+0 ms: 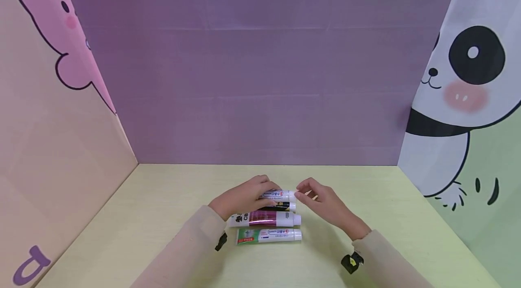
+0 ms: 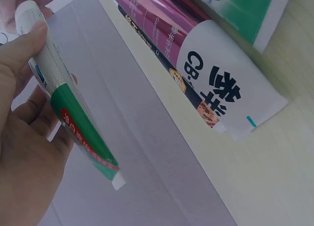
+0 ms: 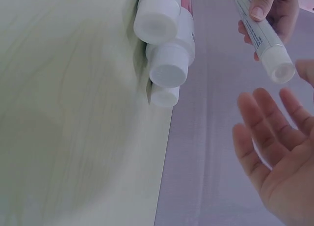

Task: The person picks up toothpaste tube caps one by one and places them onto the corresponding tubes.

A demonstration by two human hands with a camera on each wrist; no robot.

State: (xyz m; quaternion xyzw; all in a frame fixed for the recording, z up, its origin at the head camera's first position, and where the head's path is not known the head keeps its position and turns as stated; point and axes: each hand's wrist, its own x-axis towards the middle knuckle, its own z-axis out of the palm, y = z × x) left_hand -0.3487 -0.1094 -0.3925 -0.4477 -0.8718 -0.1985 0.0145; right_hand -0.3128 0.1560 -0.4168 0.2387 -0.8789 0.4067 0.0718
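My left hand (image 1: 244,196) grips a white and green toothpaste tube (image 2: 81,127) between thumb and fingers, raised off the table in both wrist views. The tube's white cap (image 3: 278,68) points toward my right hand (image 1: 327,205). In the right wrist view the right hand's fingers are spread and loosely bent just beyond that cap, holding nothing. Below the left hand lies a black toothpaste tube (image 1: 286,206), partly covered. Nearer me are a purple and white tube (image 1: 262,219) and another green and white tube (image 1: 277,235). Their caps all face right.
The tubes lie side by side on a pale wooden table (image 1: 171,215). A purple backdrop (image 1: 260,75) rises behind it. Side panels bear a pink cartoon figure (image 1: 44,7) on the left and a panda (image 1: 439,157) on the right.
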